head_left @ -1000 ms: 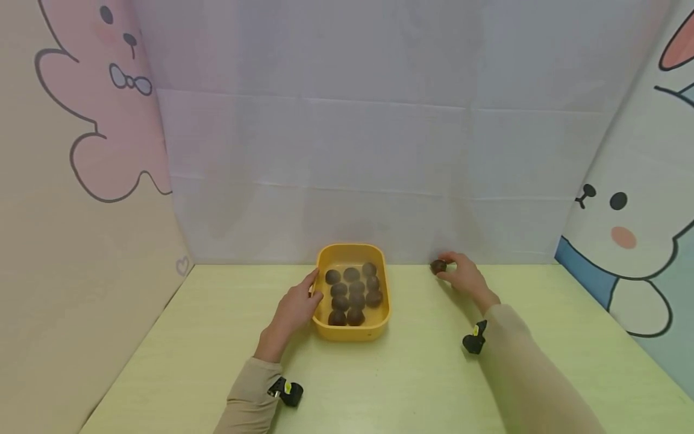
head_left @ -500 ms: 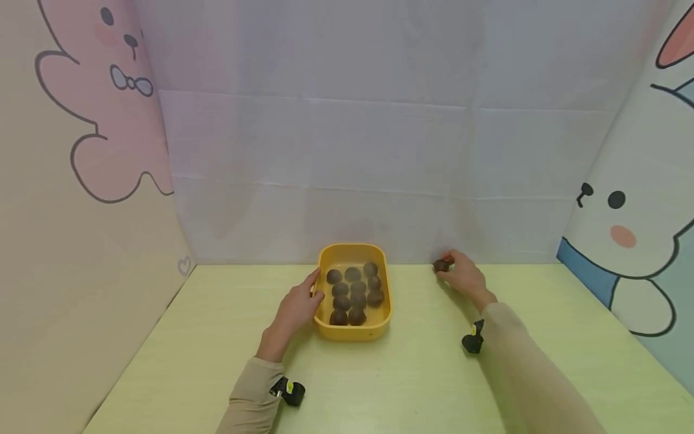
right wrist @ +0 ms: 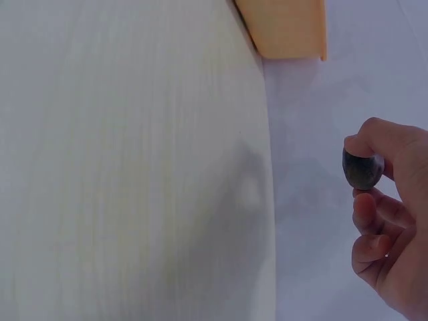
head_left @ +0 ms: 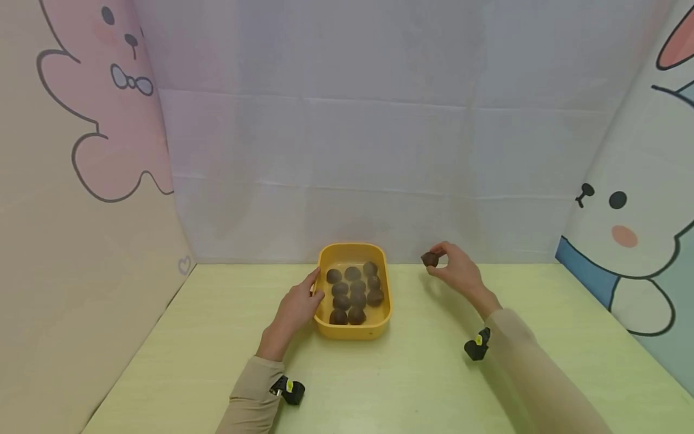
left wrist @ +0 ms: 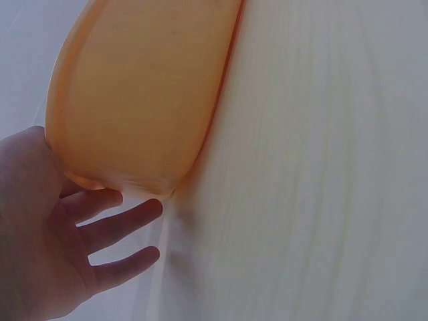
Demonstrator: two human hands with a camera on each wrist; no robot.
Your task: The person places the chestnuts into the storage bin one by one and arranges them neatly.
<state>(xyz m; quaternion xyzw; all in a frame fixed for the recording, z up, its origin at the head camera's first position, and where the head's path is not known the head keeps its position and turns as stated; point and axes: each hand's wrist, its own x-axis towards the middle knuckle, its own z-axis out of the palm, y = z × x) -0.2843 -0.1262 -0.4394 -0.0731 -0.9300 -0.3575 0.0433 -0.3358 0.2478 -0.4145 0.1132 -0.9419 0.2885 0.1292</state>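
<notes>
A yellow plastic bin (head_left: pixel 352 333) stands on the table against the back wall, with several dark brown, round chestnuts (head_left: pixel 356 316) lying in it. My left hand (head_left: pixel 295 308) holds the bin's left side, thumb at the rim. In the left wrist view, the other fingers (left wrist: pixel 127 224) spread along and below the outer wall. To the right of the bin, my right hand (head_left: pixel 458 272) pinches one chestnut (head_left: pixel 430 259) between thumb and fingertips, raised above the table. That same chestnut (right wrist: pixel 362 170) shows as a dark oval in the right wrist view.
The pale yellow-green table (head_left: pixel 412 374) ends at a white cloth backdrop (head_left: pixel 379 150). Side panels with a pink cartoon animal (head_left: pixel 116 144) and a white cartoon rabbit (head_left: pixel 634 241) close in the left and right.
My right hand has lifted the chestnut off the table's back edge and moved it slightly left. The left hand and the bin stay almost the same.
</notes>
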